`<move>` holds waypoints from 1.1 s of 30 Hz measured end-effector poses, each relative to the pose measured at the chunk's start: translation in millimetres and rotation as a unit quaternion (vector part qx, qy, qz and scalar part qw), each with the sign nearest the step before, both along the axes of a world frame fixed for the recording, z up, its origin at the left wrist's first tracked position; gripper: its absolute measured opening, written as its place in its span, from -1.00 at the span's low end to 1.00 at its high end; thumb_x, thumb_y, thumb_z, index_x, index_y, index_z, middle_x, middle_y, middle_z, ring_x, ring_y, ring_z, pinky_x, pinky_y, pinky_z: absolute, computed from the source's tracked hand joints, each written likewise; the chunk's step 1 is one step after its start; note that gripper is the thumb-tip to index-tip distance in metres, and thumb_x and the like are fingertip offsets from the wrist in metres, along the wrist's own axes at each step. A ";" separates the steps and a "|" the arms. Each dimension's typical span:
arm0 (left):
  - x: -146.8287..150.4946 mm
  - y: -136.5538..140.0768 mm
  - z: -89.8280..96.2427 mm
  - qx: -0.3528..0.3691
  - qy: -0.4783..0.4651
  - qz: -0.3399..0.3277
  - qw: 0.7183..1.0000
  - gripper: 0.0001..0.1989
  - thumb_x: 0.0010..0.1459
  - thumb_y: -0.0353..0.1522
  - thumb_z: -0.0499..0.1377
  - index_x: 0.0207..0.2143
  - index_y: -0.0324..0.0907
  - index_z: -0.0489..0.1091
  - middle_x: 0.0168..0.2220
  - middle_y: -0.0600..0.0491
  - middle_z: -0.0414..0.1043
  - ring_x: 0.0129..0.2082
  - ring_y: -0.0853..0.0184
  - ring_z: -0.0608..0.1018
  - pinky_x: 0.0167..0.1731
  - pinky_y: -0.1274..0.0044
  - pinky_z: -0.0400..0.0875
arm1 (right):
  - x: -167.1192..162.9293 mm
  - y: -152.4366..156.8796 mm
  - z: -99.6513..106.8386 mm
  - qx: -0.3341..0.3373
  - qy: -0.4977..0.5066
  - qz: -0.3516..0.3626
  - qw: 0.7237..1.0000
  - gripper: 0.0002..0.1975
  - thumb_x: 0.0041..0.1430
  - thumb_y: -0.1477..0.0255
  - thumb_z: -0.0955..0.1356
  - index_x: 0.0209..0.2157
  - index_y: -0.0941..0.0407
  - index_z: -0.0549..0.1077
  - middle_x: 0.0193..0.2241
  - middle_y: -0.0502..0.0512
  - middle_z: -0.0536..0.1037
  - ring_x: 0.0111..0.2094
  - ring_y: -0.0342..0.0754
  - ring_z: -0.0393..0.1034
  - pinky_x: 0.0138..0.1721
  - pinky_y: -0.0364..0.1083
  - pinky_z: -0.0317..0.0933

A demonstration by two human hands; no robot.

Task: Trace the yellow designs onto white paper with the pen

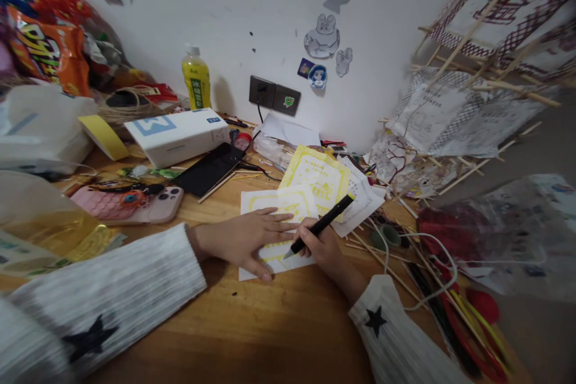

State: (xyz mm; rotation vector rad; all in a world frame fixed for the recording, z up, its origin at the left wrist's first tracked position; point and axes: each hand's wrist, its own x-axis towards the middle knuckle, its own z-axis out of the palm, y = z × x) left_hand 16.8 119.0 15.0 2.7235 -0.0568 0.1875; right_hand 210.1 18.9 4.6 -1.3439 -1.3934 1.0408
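Right hand (318, 245): closed around a black marker (330, 217), tip pointing down at the lower part of a white sheet (265, 200) with yellow linework; tip contact cannot be confirmed. Left hand (256, 239): released, palm down on the same sheet, fingers spread and covering much of its middle. The sheet lies on the desk directly before the person.

Surroundings: a yellow-coloured sheet (315, 177) lies just behind, partly hidden by the upper end of the marker; a printed white sheet (360, 209) is beside it. Beyond the left hand — a black flat device (209, 169), a white box (177, 137), a bottle (197, 79) with yellow contents, upright near the wall. Nearer the left sleeve (148, 276): a phone (164, 205) in a pink case. To the right, loose wooden sticks, a looped white cord (443, 241) and a clear plastic bag (490, 246) crowd the right forearm.

Surface: wood-grain desk (256, 318), bare in front of the hands, cluttered along the back and both sides. Room: pale wall (180, 6) with grey stickers and a dark socket panel (274, 96) — one cord plugged in. A stick-and-paper structure (450, 111) stands at the right.
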 end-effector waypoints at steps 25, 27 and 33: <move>0.0 -0.2 0.5 0.004 0.001 0.001 1.000 -0.14 0.12 0.09 0.17 0.31 -0.19 0.08 0.32 -0.18 0.05 0.34 -0.02 0.06 0.28 0.13 -0.15 | 5.0 0.4 -1.8 -0.014 -0.023 -0.031 0.999 -0.72 0.04 0.26 0.27 -0.64 0.11 0.32 -0.68 -0.02 0.39 -0.67 -0.18 0.22 -0.65 -0.21 0.09; -0.1 -0.6 1.2 0.002 -0.003 0.001 1.000 -0.14 0.12 0.09 0.17 0.32 -0.19 0.07 0.31 -0.18 0.07 0.34 -0.01 0.06 0.28 0.15 -0.15 | 4.5 0.8 -1.6 -0.008 -0.025 -0.034 0.999 -0.70 0.07 0.23 0.27 -0.62 0.10 0.32 -0.71 -0.04 0.36 -0.71 -0.21 0.18 -0.67 -0.22 0.06; -0.1 -0.1 0.2 0.001 -0.001 0.003 1.000 -0.11 0.12 0.11 0.15 0.32 -0.22 0.05 0.32 -0.21 0.04 0.34 0.01 0.06 0.29 0.16 -0.17 | 4.0 1.2 -1.0 0.016 -0.038 -0.016 0.999 -0.72 0.09 0.23 0.28 -0.58 0.10 0.32 -0.72 -0.08 0.34 -0.71 -0.21 0.18 -0.66 -0.22 0.08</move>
